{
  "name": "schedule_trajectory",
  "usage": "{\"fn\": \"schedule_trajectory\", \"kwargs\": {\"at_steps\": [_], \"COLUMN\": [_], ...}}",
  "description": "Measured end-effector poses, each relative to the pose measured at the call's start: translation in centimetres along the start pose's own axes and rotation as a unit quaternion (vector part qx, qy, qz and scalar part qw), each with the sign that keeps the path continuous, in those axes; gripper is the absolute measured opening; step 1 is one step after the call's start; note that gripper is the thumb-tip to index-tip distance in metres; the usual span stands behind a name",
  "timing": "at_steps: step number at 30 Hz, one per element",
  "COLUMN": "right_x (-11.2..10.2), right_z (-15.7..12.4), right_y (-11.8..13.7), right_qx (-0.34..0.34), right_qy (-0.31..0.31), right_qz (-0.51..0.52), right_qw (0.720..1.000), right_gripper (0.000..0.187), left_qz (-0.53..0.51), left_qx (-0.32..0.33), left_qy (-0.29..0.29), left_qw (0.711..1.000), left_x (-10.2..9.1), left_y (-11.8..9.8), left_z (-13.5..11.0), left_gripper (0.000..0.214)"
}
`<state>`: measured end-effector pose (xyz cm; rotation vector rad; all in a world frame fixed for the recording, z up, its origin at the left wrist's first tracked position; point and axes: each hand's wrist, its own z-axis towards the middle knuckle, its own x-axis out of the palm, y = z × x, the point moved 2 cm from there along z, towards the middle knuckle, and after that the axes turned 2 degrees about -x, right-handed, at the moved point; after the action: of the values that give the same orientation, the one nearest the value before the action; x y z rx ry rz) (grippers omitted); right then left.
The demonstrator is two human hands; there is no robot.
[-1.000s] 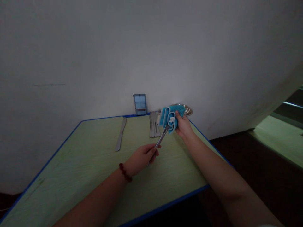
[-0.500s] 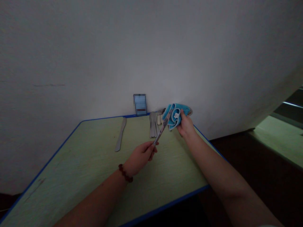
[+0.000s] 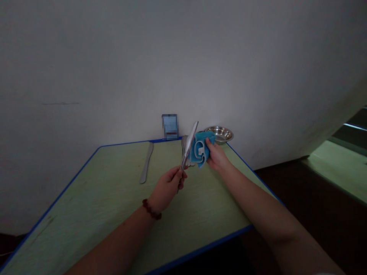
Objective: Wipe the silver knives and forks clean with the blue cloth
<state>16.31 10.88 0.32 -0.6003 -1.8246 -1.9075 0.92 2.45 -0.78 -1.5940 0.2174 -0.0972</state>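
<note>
My left hand (image 3: 169,187), with a dark red bead bracelet at the wrist, is closed round the handle of a table knife (image 3: 189,143). The shiny blade points up and away, tilted slightly right. In my right hand (image 3: 217,154) is a folded blue cloth (image 3: 197,151) with a pale edge and a white tag. The cloth is right beside the knife; whether they touch I cannot tell. Behind them lie several pieces of metal cutlery (image 3: 184,142), mostly hidden by the knife and cloth. Another knife (image 3: 146,163) lies on the table to the left.
The pale green table (image 3: 94,198) has a blue edge and stands against a grey wall (image 3: 120,76). A shiny metal bowl (image 3: 220,134) sits at the back right corner. A blurred rectangular device (image 3: 170,126) leans upright at the back edge.
The cloth has moved left and towards me, uncovering the metal bowl. The held knife now points more steeply upward, and my left hand has shifted slightly left. The loose knife has not moved.
</note>
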Motion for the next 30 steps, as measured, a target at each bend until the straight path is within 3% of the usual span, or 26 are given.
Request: {"fn": "schedule_trajectory", "kwargs": {"at_steps": [5,16,30], "right_x": [0.7,1.9,2.3], "right_z": [-0.9,-2.3,-3.3], "right_y": [-1.0,-1.3,-1.6], "right_qx": [0.054,0.117,0.119], "right_qy": [0.055,0.093,0.137], "right_qz": [-0.018,-0.012,-0.060], "right_qw": [0.997,0.989,0.982], "right_gripper": [0.023,0.023,0.030], "left_qz": [0.005,0.084,0.111], "left_qx": [0.002,0.004,-0.006], "left_qy": [0.006,0.021,0.023], "left_qw": [1.000,0.996,0.994], "left_x": [0.1,0.5,1.0], "left_y": [-0.1,0.4,-0.6], "left_z": [0.1,0.4,0.1], "left_gripper": [0.023,0.026,0.021]}}
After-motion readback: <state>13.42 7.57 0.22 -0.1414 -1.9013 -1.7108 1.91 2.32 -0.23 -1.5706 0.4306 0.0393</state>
